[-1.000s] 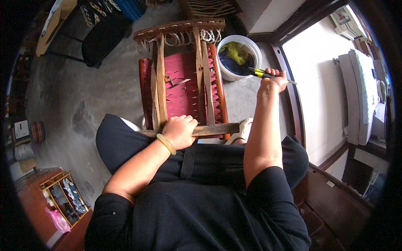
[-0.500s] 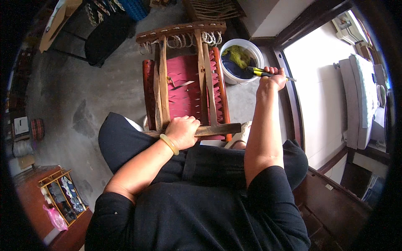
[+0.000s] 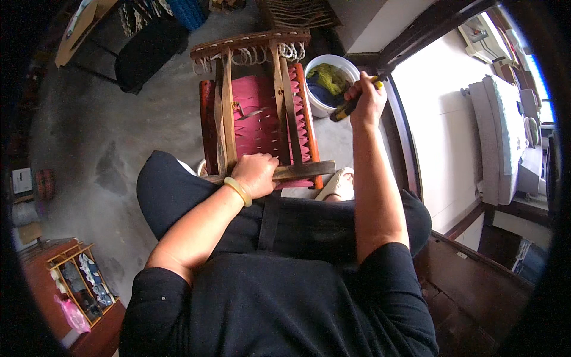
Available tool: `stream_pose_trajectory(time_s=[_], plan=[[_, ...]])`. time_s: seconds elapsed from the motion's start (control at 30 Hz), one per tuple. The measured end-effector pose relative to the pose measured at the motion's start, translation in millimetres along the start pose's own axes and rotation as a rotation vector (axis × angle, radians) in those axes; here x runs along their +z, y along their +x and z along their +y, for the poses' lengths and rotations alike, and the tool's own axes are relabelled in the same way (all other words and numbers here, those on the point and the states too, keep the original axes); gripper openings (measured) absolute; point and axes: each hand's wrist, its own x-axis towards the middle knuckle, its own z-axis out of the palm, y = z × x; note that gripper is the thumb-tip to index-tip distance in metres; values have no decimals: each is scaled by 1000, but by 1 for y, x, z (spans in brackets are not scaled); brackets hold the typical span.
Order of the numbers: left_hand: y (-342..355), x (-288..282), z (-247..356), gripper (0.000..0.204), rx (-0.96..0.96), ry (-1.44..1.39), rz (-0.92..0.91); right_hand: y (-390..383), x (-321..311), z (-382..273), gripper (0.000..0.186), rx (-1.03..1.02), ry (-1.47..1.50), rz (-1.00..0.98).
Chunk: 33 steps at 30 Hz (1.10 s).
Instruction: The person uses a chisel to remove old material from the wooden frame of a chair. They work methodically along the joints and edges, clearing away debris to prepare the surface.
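A wooden frame (image 3: pixel 228 131) with rope loops along its far bar lies over a red, slashed fabric panel (image 3: pixel 256 95) between orange-brown rails in front of me. My left hand (image 3: pixel 254 174), a pale bangle at its wrist, is closed on the frame's near crossbar (image 3: pixel 306 170). My right hand (image 3: pixel 367 100) is raised at the frame's right, gripping a black-and-yellow hand tool (image 3: pixel 344 109); its exact kind is hard to make out. Just behind that hand is a white bucket (image 3: pixel 315 98) holding yellow-green and dark blue material.
A black chair (image 3: pixel 143 56) stands at upper left. Wooden slatted furniture (image 3: pixel 297 15) is beyond the frame. A doorway edge (image 3: pixel 401 143) runs along the right, with pale padded furniture (image 3: pixel 493 137) inside. A small wooden rack (image 3: pixel 77 285) with a pink bag is at lower left.
My right hand has moved up and leftward and turned, swinging the tool from pointing across to slanting downward. My left hand stays on the crossbar; the whole view has shifted slightly.
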Motion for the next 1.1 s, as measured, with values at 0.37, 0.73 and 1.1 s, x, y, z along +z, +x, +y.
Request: stream_pose_trajectory(time_s=[0.37, 0.73, 1.1], plan=[[2, -8, 6, 25, -43, 46, -90, -147, -60, -40, 15, -338, -1743, -794], [0, 1, 1, 34, -36, 48, -32, -217, -47, -16, 39, -208, -1644, -596], [-1, -8, 5, 26, -59, 38, -92, -220, -36, -3, 36, -195, -1832, -604]])
